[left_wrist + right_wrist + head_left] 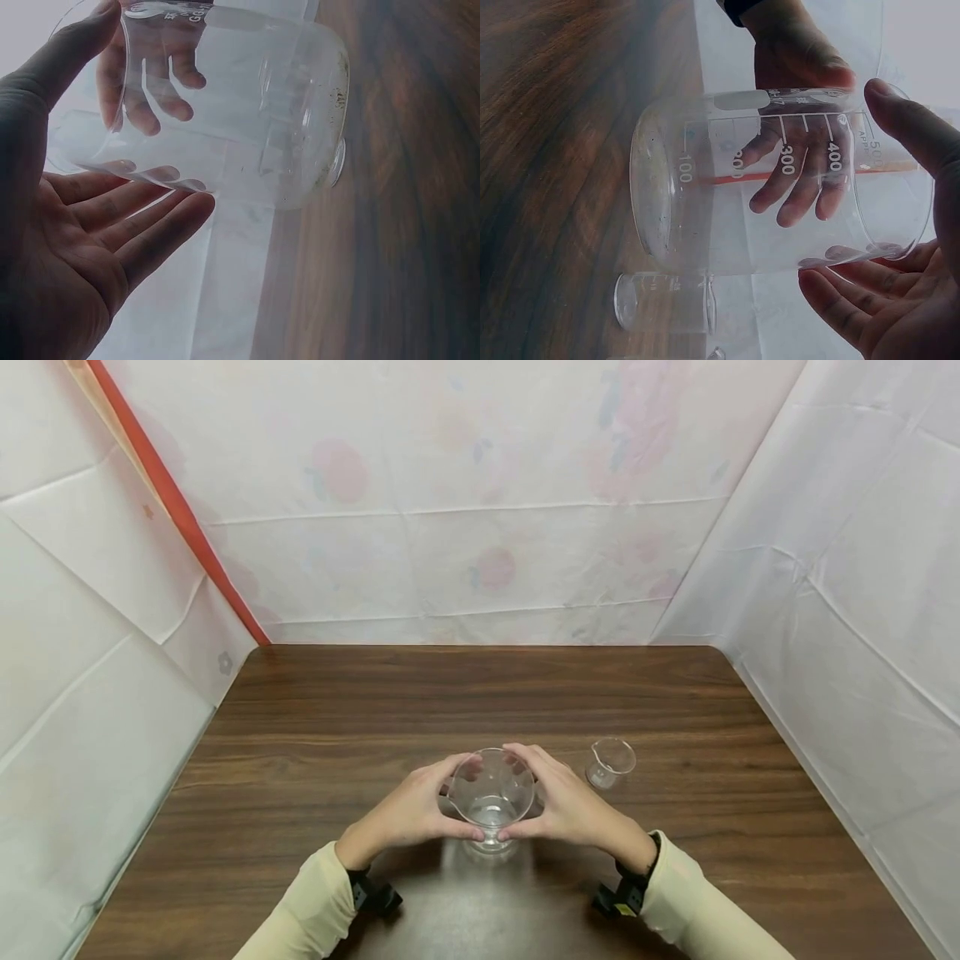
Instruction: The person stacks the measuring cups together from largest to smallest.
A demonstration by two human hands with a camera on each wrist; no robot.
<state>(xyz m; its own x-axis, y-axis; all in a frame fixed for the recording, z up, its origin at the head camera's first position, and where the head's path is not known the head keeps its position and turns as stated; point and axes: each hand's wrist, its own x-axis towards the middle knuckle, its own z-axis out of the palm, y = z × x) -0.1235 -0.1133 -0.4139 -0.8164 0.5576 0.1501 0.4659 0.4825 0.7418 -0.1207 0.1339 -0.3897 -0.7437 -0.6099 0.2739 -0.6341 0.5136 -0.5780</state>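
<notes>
A clear glass beaker (pixel 492 802) with a pouring lip stands upright between both hands; white marks up to 500 show on its wall (pixel 727 202) in the right wrist view. My left hand (pixel 416 802) holds its left side, thumb in front and fingers behind. The right hand (pixel 570 797) grips the opposite side the same way. Through the glass, fingers of the other hand show in each wrist view. Whether the base touches the table I cannot tell. Nothing is visible inside the beaker.
A smaller glass beaker (pixel 611 764) stands to the right, beyond the right hand. In the right wrist view, a marked small beaker (pixel 664 300) appears beside the large one. White cloth (pixel 465 560) walls surround the brown wooden table (pixel 300 718).
</notes>
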